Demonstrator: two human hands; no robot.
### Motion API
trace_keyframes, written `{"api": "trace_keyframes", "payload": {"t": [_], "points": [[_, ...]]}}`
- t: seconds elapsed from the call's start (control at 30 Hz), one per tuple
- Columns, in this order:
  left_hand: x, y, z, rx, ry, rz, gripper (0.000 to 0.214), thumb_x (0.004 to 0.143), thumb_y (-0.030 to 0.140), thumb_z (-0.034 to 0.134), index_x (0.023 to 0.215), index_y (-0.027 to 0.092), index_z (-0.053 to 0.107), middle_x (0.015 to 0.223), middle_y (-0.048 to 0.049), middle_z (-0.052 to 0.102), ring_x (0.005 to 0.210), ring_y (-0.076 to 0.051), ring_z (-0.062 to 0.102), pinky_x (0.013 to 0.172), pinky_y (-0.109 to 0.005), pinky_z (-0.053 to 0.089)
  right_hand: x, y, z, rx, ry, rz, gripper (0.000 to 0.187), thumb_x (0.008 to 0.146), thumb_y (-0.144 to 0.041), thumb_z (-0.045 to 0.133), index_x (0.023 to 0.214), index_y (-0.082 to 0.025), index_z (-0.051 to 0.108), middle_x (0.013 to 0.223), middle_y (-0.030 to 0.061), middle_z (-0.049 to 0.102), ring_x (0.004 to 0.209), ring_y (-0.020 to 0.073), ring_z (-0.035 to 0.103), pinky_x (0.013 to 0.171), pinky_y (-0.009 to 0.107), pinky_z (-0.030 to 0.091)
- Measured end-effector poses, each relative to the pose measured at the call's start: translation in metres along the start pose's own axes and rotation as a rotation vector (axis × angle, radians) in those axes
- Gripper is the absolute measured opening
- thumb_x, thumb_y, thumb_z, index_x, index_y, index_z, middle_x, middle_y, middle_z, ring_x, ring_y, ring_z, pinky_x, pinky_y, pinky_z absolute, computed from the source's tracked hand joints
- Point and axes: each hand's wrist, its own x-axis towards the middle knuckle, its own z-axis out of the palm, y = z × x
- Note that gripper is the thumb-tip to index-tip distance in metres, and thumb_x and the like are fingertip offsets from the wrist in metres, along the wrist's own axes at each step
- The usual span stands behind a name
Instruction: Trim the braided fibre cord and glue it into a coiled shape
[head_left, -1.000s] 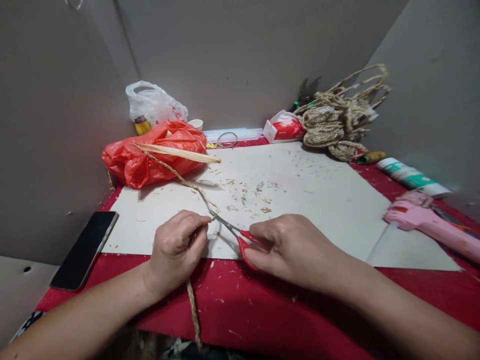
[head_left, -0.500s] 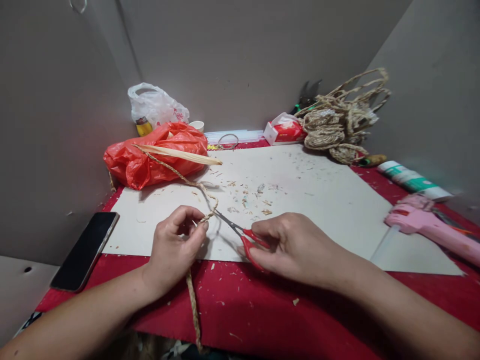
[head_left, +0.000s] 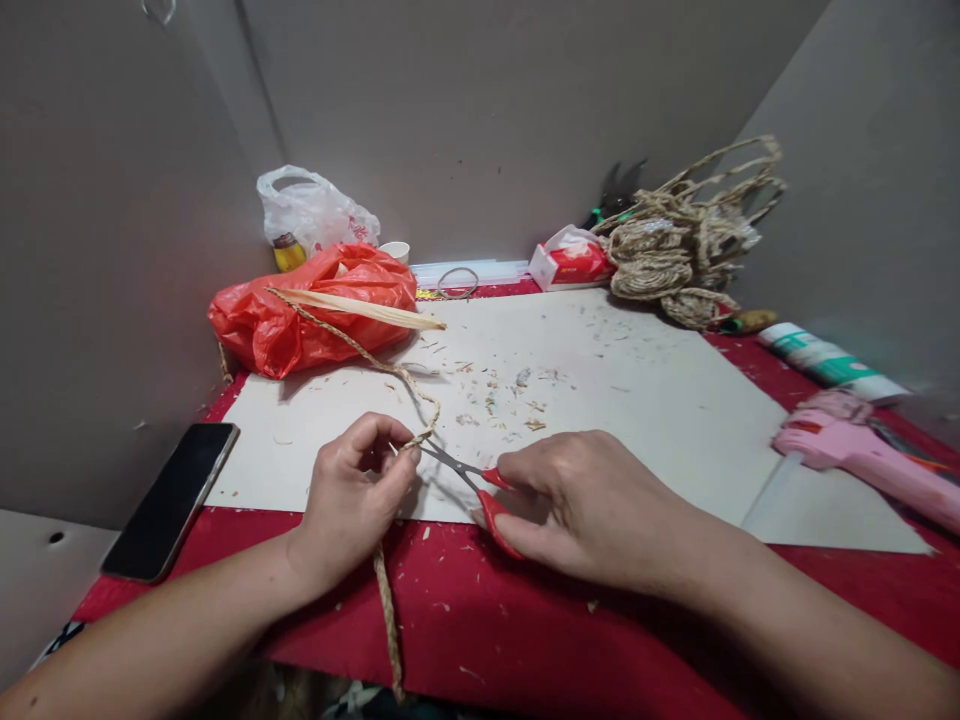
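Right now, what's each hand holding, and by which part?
Right hand: scissors, by the red handles. Left hand: braided cord, pinched in the stretch beside the blades.

Plain grey walls [head_left: 480,110], perhaps boards, enclose a red-covered table [head_left: 525,630]

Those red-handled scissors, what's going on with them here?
Someone's right hand holds the scissors close to a braided cord pinched in the left hand; whether they touch it is unclear. One length leads back over the red bag; another hangs below the left hand. Small scraps lie on the white sheet.
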Motion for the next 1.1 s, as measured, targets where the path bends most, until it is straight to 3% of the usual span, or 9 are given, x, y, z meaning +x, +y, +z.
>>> {"api": "trace_keyframes", "payload": {"t": [0.2, 0.57, 0.93, 1.1], "points": [[-0.0016, -0.0007, 0.0008, 0.001, -0.007, 0.012, 0.002, 0.082, 0.02, 0.06, 0.082, 0.019, 0.059, 0.067, 0.0038, 0.056, 0.057, -0.009, 0.05, 0.055, -0.022, 0.043, -0.003, 0.0, -0.0004, -0.056, 0.041, 0.022, 0.026, 0.077, -0.035, 0.052, 0.057, -0.019, 0.049, 0.051, -0.0003, 0.053, 0.049, 0.0113, 0.037, 0.053, 0.027, 0.019], [-0.0014, 0.002, -0.0002, 0.185, 0.083, 0.238, 0.007, 0.08, 0.01, 0.059, 0.081, 0.017, 0.06, 0.069, 0.0038, 0.059, 0.059, -0.007, 0.053, 0.059, -0.02, 0.044, -0.0045, -0.0015, -0.0044, -0.075, 0.039, 0.017, 0.028, 0.077, -0.035, 0.052, 0.055, -0.019, 0.046, 0.049, -0.0011, 0.052, 0.048, 0.0111, 0.036, 0.052, 0.027, 0.019], [-0.0049, 0.0027, -0.0003, 0.239, 0.103, 0.284, 0.009, 0.079, 0.01, 0.061, 0.08, 0.017, 0.057, 0.069, 0.0031, 0.059, 0.059, -0.007, 0.053, 0.058, -0.021, 0.044, -0.0028, -0.0046, -0.0014, -0.055, 0.031, 0.001, 0.025, 0.078, -0.033, 0.052, 0.057, -0.019, 0.05, 0.052, -0.0002, 0.055, 0.048, 0.0114, 0.041, 0.053, 0.027, 0.021], [-0.0057, 0.003, -0.001, 0.264, 0.082, 0.397, 0.011, 0.079, 0.007, 0.059, 0.079, 0.017, 0.056, 0.068, 0.0017, 0.06, 0.06, -0.009, 0.053, 0.058, -0.023, 0.044, -0.0021, -0.0049, 0.0001, -0.06, 0.029, -0.011, 0.024, 0.077, -0.033, 0.052, 0.057, -0.019, 0.051, 0.051, 0.0003, 0.056, 0.048, 0.0119, 0.043, 0.052, 0.027, 0.021]]}}
